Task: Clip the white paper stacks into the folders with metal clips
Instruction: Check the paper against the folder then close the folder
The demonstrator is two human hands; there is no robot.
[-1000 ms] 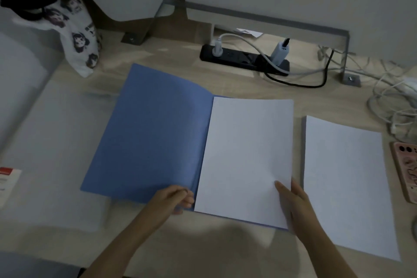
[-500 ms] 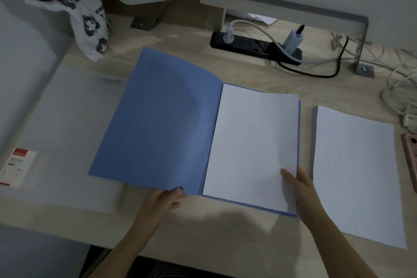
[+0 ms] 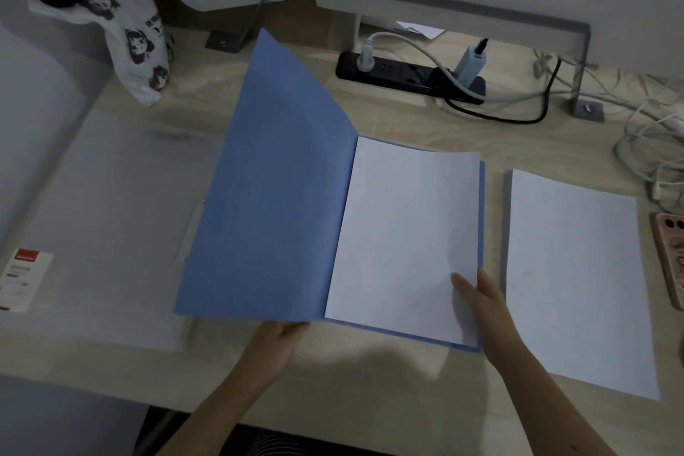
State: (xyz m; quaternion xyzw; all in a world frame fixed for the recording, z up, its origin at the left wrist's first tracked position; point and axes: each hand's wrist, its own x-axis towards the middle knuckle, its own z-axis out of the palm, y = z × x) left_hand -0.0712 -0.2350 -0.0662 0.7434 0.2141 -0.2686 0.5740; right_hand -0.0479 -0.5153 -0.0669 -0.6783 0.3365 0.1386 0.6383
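Progress is looking early: we are seeing no metal clip fastened anywhere. Our left hand (image 3: 281,335) is curling its grip round the lower edge of the blue card folder (image 3: 274,196), holding its left cover tilted up off the pale wooden counter (image 3: 370,381). One white paper stack (image 3: 403,233) is lying loose on the folder's right half, and our right hand (image 3: 481,300) is pinching its lower right corner, thumb on top. A second white paper stack (image 3: 577,278) is lying on the counter just beside, outside any folder.
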